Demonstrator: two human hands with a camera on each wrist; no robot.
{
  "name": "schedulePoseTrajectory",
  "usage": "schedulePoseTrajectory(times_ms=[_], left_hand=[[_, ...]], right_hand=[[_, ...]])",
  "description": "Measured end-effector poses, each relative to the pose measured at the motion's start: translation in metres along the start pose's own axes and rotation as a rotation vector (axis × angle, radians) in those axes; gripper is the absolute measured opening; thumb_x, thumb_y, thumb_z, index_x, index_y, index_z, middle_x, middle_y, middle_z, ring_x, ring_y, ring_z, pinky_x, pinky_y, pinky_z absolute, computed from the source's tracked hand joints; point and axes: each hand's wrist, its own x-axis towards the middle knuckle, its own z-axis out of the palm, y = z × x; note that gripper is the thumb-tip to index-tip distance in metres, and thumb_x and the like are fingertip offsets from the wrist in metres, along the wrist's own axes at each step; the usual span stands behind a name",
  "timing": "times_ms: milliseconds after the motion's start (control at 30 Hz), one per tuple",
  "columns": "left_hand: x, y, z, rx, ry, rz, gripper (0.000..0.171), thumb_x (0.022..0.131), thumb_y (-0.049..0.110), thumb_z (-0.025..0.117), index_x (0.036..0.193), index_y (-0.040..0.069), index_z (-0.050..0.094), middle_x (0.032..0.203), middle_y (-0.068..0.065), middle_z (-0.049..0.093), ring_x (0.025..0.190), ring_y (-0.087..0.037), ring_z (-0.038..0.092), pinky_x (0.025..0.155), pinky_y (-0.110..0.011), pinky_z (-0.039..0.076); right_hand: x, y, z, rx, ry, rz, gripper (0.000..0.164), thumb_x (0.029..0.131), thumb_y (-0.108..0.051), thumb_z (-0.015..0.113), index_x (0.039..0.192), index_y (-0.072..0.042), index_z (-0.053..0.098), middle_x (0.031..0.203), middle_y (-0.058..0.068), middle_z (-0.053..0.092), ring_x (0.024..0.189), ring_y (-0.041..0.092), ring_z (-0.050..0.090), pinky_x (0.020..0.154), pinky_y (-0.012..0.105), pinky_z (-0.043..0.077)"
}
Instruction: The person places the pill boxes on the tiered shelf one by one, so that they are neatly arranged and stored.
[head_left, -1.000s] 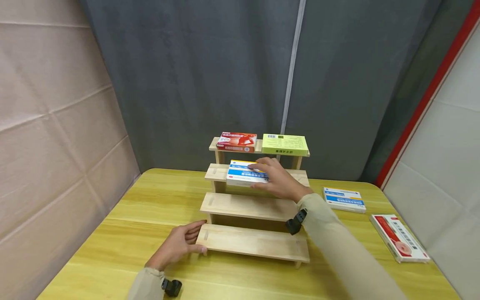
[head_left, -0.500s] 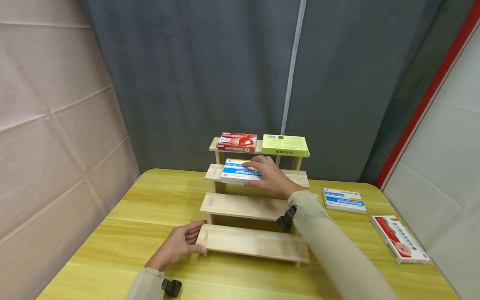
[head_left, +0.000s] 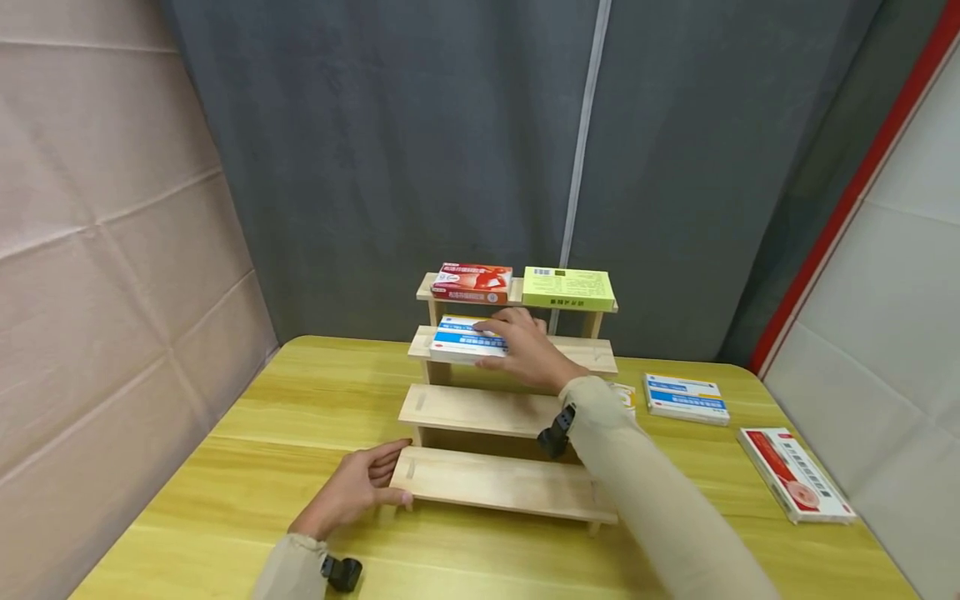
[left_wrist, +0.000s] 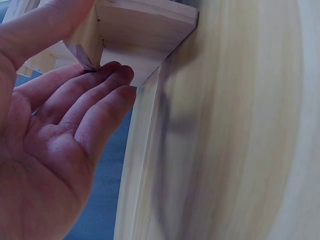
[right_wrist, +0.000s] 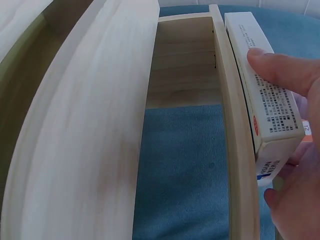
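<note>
A four-step wooden display stand (head_left: 495,482) stands on the table. On its second step from the top lies a white and blue medicine box (head_left: 454,340), toward the left end. My right hand (head_left: 531,354) grips this box from the right. In the right wrist view the thumb presses the box's printed long side (right_wrist: 272,100), and the other fingers are mostly hidden behind it. At the lowest step's left end, my left hand (head_left: 356,492) holds the stand, thumb at the front corner and fingers behind. The left wrist view shows those fingertips (left_wrist: 120,75) against the wood.
A red medicine box (head_left: 471,283) and a yellow-green one (head_left: 567,288) lie on the top step. To the right on the table (head_left: 247,467) are another blue and white box (head_left: 686,398), a red and white box (head_left: 797,475) and a partly hidden box (head_left: 625,398) behind the right sleeve.
My right hand has slid the white and blue medicine box leftward along the second step. A box behind the right sleeve has come partly into view. My left hand keeps its place.
</note>
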Motion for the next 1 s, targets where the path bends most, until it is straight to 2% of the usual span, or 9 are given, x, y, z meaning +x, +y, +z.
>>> schedulePoseTrajectory(times_ms=[300, 833, 1000], left_hand=[[0.002, 0.0, 0.0, -0.02, -0.006, 0.001, 0.092, 0.077, 0.026, 0.087, 0.152, 0.001, 0.041, 0.155, -0.026, 0.041, 0.14, -0.045, 0.046, 0.107, -0.032, 0.054], [0.001, 0.0, 0.0, -0.004, -0.006, -0.003, 0.092, 0.078, 0.028, 0.087, 0.153, 0.002, 0.041, 0.156, -0.026, 0.04, 0.14, -0.046, 0.045, 0.107, -0.032, 0.054], [0.001, 0.0, 0.0, 0.0, -0.002, -0.004, 0.092, 0.077, 0.028, 0.087, 0.152, 0.002, 0.041, 0.156, -0.026, 0.041, 0.14, -0.045, 0.045, 0.106, -0.032, 0.054]], right_hand=[[0.003, -0.008, 0.003, 0.006, -0.01, -0.018, 0.058, 0.089, -0.038, 0.076, 0.141, -0.018, 0.06, 0.147, 0.014, 0.052, 0.14, 0.034, 0.037, 0.111, 0.059, 0.032], [0.009, -0.011, 0.011, 0.005, 0.01, -0.005, 0.058, 0.088, -0.039, 0.078, 0.14, -0.021, 0.061, 0.145, 0.012, 0.053, 0.137, 0.034, 0.038, 0.106, 0.054, 0.036], [0.008, -0.011, 0.011, -0.014, 0.025, -0.025, 0.058, 0.087, -0.039, 0.078, 0.14, -0.021, 0.061, 0.146, 0.013, 0.053, 0.136, 0.035, 0.04, 0.102, 0.053, 0.038]])
